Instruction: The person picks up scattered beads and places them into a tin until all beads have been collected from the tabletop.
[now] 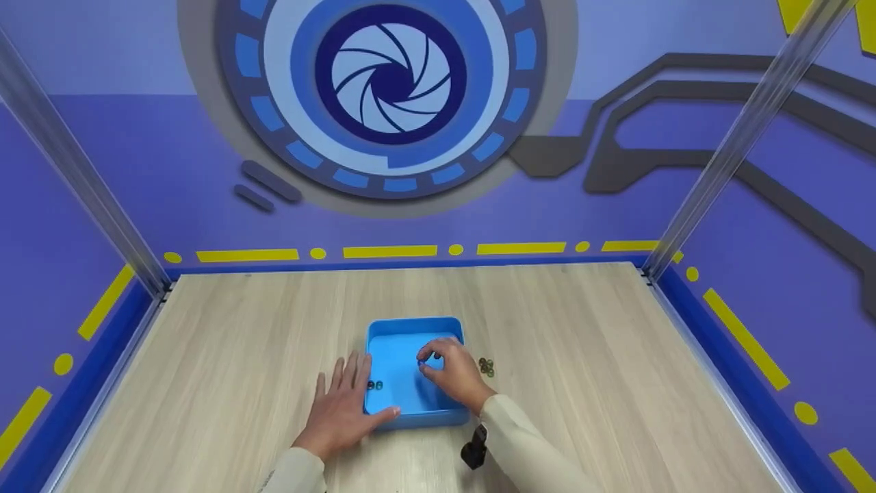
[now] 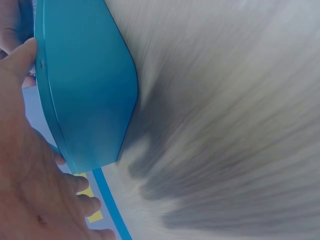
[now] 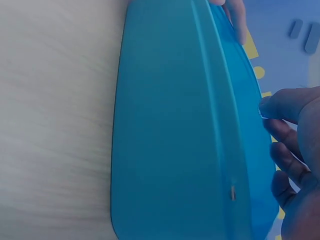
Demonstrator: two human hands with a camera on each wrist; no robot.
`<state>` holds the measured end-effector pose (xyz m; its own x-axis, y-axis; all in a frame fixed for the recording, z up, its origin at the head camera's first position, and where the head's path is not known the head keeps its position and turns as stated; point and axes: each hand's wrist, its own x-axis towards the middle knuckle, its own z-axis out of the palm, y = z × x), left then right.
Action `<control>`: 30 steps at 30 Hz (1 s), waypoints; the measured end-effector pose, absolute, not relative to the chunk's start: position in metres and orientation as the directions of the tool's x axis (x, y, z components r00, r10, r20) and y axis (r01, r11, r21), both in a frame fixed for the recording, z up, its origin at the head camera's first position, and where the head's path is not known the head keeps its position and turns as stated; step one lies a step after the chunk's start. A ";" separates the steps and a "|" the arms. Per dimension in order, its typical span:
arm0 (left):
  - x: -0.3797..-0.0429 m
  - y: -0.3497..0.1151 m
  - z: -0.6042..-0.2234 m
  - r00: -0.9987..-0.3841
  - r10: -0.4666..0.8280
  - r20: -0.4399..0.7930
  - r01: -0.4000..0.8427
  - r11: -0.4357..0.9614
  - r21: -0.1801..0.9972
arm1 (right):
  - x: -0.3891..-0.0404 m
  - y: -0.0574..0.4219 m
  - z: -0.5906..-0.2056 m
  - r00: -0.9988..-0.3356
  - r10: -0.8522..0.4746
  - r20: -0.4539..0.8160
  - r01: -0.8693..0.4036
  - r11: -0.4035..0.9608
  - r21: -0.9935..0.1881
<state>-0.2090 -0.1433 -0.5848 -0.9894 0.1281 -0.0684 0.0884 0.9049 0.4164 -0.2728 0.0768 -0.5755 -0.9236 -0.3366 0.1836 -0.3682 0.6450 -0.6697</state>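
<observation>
A shallow blue plastic tray (image 1: 410, 419) sits on the table, with two dark glass marbles (image 1: 375, 385) at the left inside it. My left hand (image 1: 340, 411) lies spread along the tray's left side, its thumb over the front rim. The left wrist view shows that hand (image 2: 35, 150) beside the tray's outer wall (image 2: 90, 90). Over the tray's right half, my right hand (image 1: 452, 370) pinches a small marble between thumb and index fingertip, mostly hidden by them. In the right wrist view the other fingers of this hand (image 3: 300, 145) curl loosely above the tray (image 3: 170, 120).
Several more glass marbles (image 1: 486, 367) lie in a cluster on the wooden table (image 1: 582, 356), just right of the tray. Blue printed panels (image 1: 383, 226) close off the back and both sides. Metal posts (image 1: 732, 130) stand at the back corners.
</observation>
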 end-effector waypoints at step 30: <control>-0.209 -0.144 -0.585 -0.989 0.133 -0.065 0.096 0.910 0.404 | -0.274 0.073 -0.584 -0.909 -0.396 0.132 -0.390 0.691 -0.608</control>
<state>-0.2094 -0.1443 -0.5852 -0.9890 0.1326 -0.0648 0.0955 0.9096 0.4044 -0.2739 0.0729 -0.5843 -0.9086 -0.3963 0.1321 -0.3900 0.6912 -0.6084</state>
